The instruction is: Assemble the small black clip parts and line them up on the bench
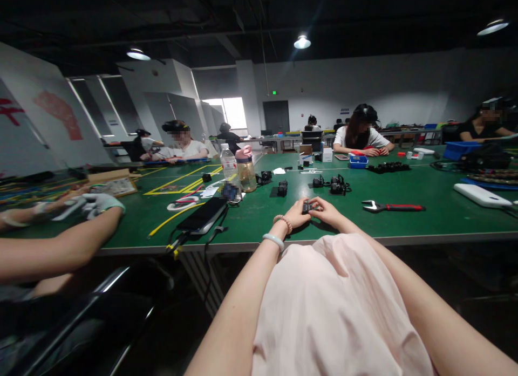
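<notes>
Both of my hands meet over the green table [259, 225] near its front edge. Between their fingertips is a small black part [306, 206]. My left hand [297, 214], with a bead bracelet and a pale bangle at the wrist, grips it from the left. Thumb and fingers of my right hand [326, 211] close on its right side. Just beyond them lie black parts with cables, one group [338, 185] to the right and another black part [280, 189] to the left. The fingers cover much of the held piece.
An adjustable wrench [394, 207] with a red and black handle lies to the right, a white device [481, 195] farther right. Left stand a pink-lidded bottle [246, 173] and a black phone-like device [203, 215]. A neighbour's gloved hand [97, 204] is at far left.
</notes>
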`<state>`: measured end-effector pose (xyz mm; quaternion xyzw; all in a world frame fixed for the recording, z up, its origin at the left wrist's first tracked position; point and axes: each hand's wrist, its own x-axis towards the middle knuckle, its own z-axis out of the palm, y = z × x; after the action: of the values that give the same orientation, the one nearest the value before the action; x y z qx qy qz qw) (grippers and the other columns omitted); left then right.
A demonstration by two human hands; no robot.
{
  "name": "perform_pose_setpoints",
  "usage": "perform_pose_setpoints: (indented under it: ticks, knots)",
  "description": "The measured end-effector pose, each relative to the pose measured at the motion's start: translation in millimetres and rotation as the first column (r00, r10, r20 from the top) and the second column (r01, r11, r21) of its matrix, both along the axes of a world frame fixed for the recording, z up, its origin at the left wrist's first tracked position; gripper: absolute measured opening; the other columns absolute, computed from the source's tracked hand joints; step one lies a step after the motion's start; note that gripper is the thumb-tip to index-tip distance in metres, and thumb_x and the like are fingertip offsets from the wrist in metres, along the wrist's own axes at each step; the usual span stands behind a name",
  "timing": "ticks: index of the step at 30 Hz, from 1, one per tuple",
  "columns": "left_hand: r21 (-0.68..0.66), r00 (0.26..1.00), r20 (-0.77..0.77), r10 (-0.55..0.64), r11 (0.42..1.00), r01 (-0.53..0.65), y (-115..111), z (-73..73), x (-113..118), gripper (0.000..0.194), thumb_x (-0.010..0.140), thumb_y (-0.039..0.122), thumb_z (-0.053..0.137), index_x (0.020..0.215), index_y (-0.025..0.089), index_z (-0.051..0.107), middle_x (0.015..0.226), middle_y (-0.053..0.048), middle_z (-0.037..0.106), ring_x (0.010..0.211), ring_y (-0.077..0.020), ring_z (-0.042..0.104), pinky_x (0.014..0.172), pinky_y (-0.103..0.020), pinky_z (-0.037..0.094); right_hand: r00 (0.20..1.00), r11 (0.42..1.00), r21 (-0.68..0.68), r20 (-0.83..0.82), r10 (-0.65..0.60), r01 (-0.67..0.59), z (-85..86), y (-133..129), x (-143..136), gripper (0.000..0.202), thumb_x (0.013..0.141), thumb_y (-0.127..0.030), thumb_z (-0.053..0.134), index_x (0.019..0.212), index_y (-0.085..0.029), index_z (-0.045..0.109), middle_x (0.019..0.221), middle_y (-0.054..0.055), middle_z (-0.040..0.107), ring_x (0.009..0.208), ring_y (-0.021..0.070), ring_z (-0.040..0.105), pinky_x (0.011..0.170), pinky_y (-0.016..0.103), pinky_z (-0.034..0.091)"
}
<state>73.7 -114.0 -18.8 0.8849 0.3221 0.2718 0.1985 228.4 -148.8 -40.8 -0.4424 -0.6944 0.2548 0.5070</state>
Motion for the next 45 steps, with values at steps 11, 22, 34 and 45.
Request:
perform_pose_setpoints:
  ticks: [11, 22, 34, 45]
  knots:
    - [0.005, 1.000, 0.001, -0.002, 1.000, 0.002, -0.4, -0.6, -1.1, 0.061, 0.062, 0.021, 0.052, 0.119, 0.016, 0.031, 0.118, -0.010, 0.038, 0.108, -0.0209, 0.039, 0.092, -0.034, 0.031, 0.998, 1.000, 0.028, 0.068, -0.006, 0.004, 1.5, 0.0, -1.0, 0.030, 0.068, -0.031, 0.050, 0.094, -0.017, 0.050, 0.081, 0.002, 0.054, 0.065, 0.0100, 0.049, 0.062, 0.025, 0.040]
    - [-0.021, 1.000, -0.009, 0.014, 1.000, -0.014, -4.4, 2.9, -2.3, 0.062, 0.061, 0.021, 0.051, 0.119, 0.016, 0.032, 0.120, -0.010, 0.038, 0.110, -0.0219, 0.038, 0.093, -0.035, 0.030, 0.981, 0.998, 0.039, 0.187, -0.056, 0.049, 3.4, 4.6, -2.5, 0.025, 0.075, -0.032, 0.042, 0.089, -0.016, 0.055, 0.081, 0.004, 0.057, 0.066, 0.0111, 0.049, 0.064, 0.026, 0.040]
    - [-0.033, 1.000, -0.011, -0.006, 0.999, 0.005, -1.3, 0.9, 0.4, 0.064, 0.061, 0.022, 0.053, 0.121, 0.016, 0.030, 0.119, -0.010, 0.038, 0.110, -0.0213, 0.037, 0.094, -0.033, 0.030, 0.997, 0.998, -0.063, 0.073, -0.021, 0.026, 3.5, 0.4, 1.0, 0.025, 0.072, -0.033, 0.044, 0.091, -0.017, 0.050, 0.077, 0.001, 0.053, 0.058, 0.0086, 0.048, 0.057, 0.023, 0.039]
    - [-0.017, 0.999, -0.007, -0.034, 0.999, 0.034, -0.3, -0.2, 3.8, 0.062, 0.063, 0.022, 0.052, 0.120, 0.015, 0.030, 0.121, -0.010, 0.037, 0.110, -0.0213, 0.037, 0.095, -0.034, 0.028, 0.997, 1.000, -0.029, 0.075, 0.004, -0.002, 7.6, -8.7, 3.5, 0.034, 0.063, -0.025, 0.053, 0.095, -0.019, 0.045, 0.080, -0.002, 0.047, 0.048, 0.0037, 0.037, 0.047, 0.018, 0.032]
